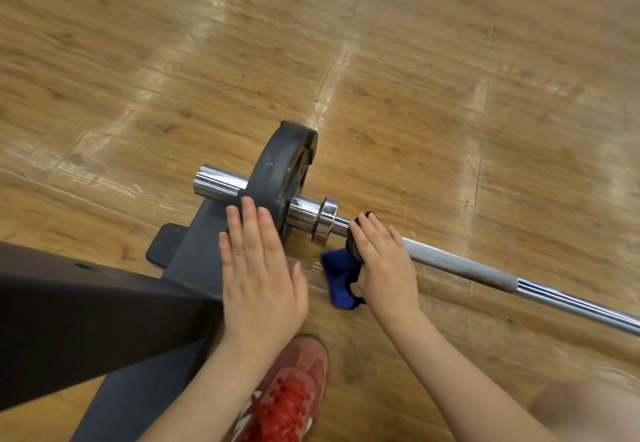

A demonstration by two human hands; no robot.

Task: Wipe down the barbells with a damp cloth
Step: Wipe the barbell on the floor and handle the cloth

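A chrome barbell (460,265) runs from the left middle down to the right edge, with a black weight plate (282,168) on its sleeve and a chrome collar (325,222) beside it. My right hand (384,261) grips a blue cloth (337,277) wrapped around the bar just right of the collar; a loose end of the cloth hangs below the bar. My left hand (258,268) lies flat with straight fingers, its fingertips touching the near face of the plate.
A dark metal rack frame (86,320) with a foot plate (162,246) fills the lower left, under the bar's end. A red shoe (287,396) stands on the wooden floor (415,61) below my hands.
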